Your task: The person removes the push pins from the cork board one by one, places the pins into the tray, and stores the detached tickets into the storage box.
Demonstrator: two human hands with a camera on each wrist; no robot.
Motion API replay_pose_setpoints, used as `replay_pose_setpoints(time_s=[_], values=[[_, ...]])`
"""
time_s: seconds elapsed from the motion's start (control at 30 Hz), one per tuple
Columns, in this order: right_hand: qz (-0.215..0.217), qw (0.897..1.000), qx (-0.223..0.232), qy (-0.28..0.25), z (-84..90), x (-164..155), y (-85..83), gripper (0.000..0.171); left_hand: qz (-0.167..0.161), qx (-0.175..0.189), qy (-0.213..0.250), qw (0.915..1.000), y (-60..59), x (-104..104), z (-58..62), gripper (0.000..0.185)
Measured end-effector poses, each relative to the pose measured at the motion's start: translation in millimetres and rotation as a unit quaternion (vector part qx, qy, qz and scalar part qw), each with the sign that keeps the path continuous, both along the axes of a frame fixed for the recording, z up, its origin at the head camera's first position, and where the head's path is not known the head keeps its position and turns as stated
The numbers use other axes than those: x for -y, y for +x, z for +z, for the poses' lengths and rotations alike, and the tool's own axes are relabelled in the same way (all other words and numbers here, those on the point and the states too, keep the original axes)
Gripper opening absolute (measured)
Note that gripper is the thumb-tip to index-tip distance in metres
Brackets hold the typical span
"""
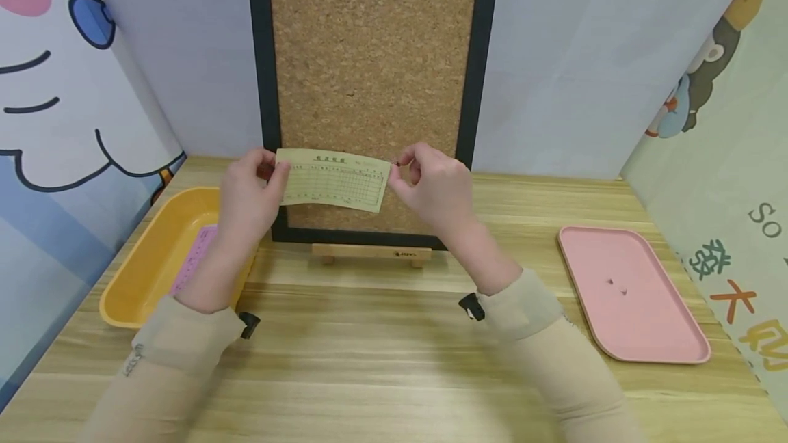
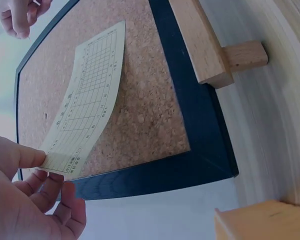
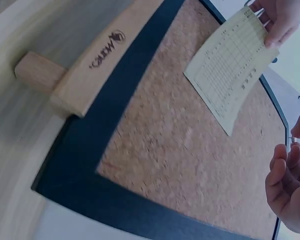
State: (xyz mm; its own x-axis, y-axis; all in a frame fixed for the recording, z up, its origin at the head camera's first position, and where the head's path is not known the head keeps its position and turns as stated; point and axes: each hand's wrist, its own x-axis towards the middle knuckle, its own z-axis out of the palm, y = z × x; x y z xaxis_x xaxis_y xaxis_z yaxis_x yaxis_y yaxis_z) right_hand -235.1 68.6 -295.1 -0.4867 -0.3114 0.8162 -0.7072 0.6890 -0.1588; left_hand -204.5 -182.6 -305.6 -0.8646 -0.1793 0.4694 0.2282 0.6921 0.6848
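A pale yellow printed form slip is held up in front of the framed corkboard. My left hand pinches the slip's left end between thumb and fingers, as the left wrist view also shows at the printed slip. Near the slip's upper right corner is my right hand, thumb and forefinger pinching a small pushpin. In the right wrist view that hand stands apart from the slip, whose free corner curves off the cork. Part of the slip's left end is covered by my left thumb.
The board leans on a wooden easel stand. On the left sits a yellow basin with a purple printed slip inside, partly behind my forearm. A pink tray at the right carries two small pins.
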Motion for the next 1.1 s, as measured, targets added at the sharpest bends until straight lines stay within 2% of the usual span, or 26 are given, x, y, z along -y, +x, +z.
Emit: replay_pose_setpoints(time_s=[0.13, 0.37, 0.77, 1.1], values=[[0.006, 1.0, 0.008, -0.007, 8.9, -12.3, 3.8, 0.007, 0.005, 0.02, -0.014, 0.9997, 3.1, 0.6, 7.8, 0.031], [-0.01, 1.0, 0.029, -0.003, 20.9, -36.6, 9.1, 0.007, 0.001, 0.0, -0.052, 0.9986, 8.9, 5.4, 23.0, 0.033], [-0.043, 0.999, 0.026, 0.021, 33.0, -84.0, 17.5, 0.009, 0.013, -0.002, -0.103, 0.9946, 13.5, 17.9, 52.9, 0.027], [-0.072, 0.995, 0.013, 0.067, 46.6, -127.0, 28.0, 0.009, -0.006, 0.043, -0.131, 0.9904, 10.2, 42.0, 70.7, 0.032]])
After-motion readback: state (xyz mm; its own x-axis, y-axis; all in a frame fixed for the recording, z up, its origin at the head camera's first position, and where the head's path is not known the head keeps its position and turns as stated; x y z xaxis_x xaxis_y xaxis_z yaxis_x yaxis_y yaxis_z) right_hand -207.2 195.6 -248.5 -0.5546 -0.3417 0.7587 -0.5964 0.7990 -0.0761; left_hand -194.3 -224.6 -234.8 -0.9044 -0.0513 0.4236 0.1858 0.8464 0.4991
